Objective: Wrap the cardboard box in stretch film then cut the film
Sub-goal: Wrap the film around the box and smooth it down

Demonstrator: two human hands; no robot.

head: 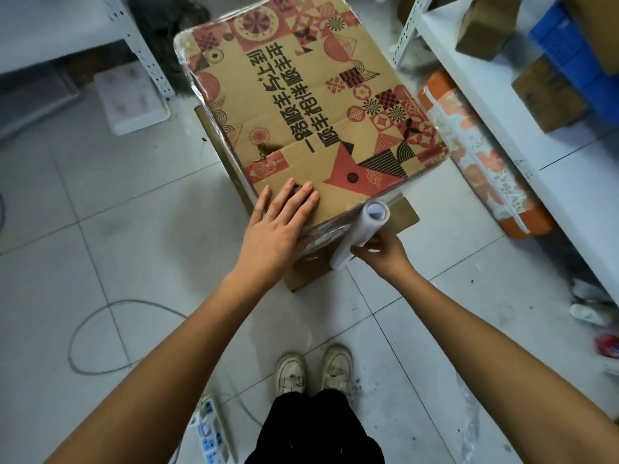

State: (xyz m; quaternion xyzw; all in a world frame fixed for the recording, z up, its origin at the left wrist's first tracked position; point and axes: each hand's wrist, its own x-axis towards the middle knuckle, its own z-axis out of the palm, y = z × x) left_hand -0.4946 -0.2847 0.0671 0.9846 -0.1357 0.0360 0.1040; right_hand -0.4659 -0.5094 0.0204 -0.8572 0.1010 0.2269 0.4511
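A large brown cardboard box [301, 105] with red and black patterns and printed characters lies flat on a smaller plain box. Clear stretch film [187, 78] covers its edges and sides. My left hand [281, 226] rests flat on the box's near top corner, fingers straight, thumb over the near edge. My right hand [378, 251] grips a white roll of stretch film [355, 232] held upright against the box's near right corner. A sheet of film runs from the roll along the box's near right side.
A plain cardboard box [315, 272] supports the printed one. An orange and white wrapped parcel [482, 155] lies to the right by a white metal shelf [522, 105] holding boxes. A second shelf [67, 25] stands far left. A cable and a power strip [211, 430] lie on the tiled floor.
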